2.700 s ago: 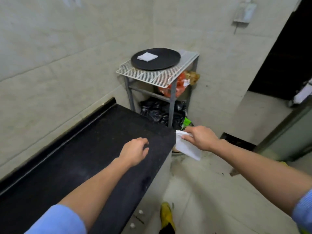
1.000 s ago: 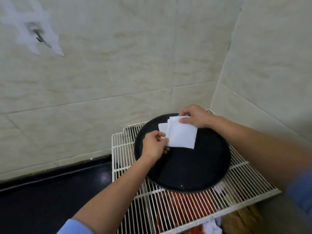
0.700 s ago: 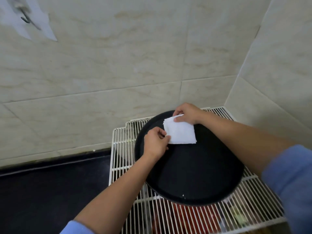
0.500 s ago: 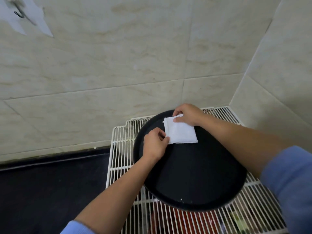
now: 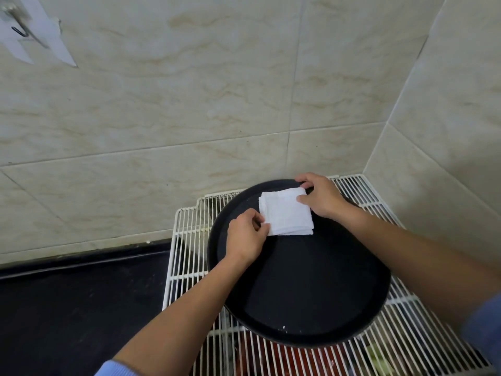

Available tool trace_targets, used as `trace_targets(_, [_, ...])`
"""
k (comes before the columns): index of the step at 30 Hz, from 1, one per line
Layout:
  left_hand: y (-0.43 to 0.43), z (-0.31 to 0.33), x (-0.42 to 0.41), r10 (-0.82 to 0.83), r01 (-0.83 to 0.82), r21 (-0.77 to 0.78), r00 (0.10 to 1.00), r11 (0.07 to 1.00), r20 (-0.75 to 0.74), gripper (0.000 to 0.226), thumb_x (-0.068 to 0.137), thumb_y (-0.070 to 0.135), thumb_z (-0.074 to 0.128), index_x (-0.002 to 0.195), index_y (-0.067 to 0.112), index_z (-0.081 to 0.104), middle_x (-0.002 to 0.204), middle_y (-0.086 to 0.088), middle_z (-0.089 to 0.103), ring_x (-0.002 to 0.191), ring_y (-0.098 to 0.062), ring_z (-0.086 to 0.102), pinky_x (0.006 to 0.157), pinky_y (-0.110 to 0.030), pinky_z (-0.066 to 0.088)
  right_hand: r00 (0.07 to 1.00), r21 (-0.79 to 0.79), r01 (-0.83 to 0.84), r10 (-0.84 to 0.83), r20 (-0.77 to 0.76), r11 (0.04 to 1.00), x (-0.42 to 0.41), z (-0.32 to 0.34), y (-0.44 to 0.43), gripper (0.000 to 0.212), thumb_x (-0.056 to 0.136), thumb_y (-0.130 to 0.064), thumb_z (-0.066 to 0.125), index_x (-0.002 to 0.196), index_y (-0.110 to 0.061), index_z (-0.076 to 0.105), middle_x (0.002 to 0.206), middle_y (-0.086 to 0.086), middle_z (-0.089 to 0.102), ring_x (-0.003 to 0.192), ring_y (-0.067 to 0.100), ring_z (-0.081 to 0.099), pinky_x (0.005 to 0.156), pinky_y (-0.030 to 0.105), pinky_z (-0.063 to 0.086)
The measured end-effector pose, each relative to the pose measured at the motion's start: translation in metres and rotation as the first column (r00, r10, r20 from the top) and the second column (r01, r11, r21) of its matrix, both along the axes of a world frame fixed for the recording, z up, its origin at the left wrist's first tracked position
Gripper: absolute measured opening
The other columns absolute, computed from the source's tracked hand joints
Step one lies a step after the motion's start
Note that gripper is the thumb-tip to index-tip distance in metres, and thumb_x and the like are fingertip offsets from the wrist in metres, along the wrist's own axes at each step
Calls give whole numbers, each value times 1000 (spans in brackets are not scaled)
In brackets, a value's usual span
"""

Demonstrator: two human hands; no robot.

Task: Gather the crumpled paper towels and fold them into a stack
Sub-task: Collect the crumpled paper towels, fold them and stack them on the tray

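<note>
A small stack of folded white paper towels (image 5: 286, 213) lies on the far part of a round black tray (image 5: 306, 289). My left hand (image 5: 245, 236) pinches the stack's near left corner between thumb and fingertips. My right hand (image 5: 321, 196) holds the far right corner, thumb on top and fingers curled round the edge. The layers' edges show at the left and near sides, roughly squared up.
The tray sits on a white wire rack (image 5: 189, 253) in a tiled wall corner. A black counter (image 5: 67, 308) runs to the left, lower down. Red and other items (image 5: 284, 359) show beneath the rack. A wall hook (image 5: 19, 28) hangs top left.
I walked from the counter to the rack carrying a folded towel in my right hand and laid it on the one on the tray. Both hands now hold opposite corners, the layers lined up.
</note>
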State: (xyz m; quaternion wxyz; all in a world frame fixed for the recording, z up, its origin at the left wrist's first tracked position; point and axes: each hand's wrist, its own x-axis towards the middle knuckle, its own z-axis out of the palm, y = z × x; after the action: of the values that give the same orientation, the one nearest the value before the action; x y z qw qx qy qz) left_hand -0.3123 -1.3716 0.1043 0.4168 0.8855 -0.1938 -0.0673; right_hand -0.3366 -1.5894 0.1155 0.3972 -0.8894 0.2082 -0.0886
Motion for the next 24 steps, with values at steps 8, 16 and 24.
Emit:
trace_targets(8, [11, 5, -9, -21, 15, 122, 999, 992, 44, 6, 83, 22, 65, 81, 19, 61, 65, 8, 58, 67, -14, 58, 63, -31, 50, 953, -664, -301, 183, -244, 684, -18, -12, 32, 41, 103, -32, 33, 141, -22, 44, 154, 0, 33, 141, 19, 27, 106, 38, 29])
trace_targets(16, [88, 20, -34, 145, -166, 136, 977, 977, 154, 9, 85, 26, 66, 91, 20, 63, 72, 6, 63, 72, -16, 61, 68, -31, 51, 961, -675, -247, 263, -81, 695, -13, 21, 60, 40, 100, -38, 38, 131, -19, 54, 140, 2, 49, 130, 22, 41, 100, 41, 32])
trace_targets(24, [267, 14, -74, 380, -436, 384, 899, 814, 216, 14, 87, 31, 57, 98, 23, 61, 89, 3, 67, 84, -23, 62, 69, -33, 50, 810, -614, -410, 579, 95, 675, -8, 39, 236, 33, 97, -39, 44, 114, -17, 63, 113, 5, 63, 109, 27, 55, 84, 39, 45])
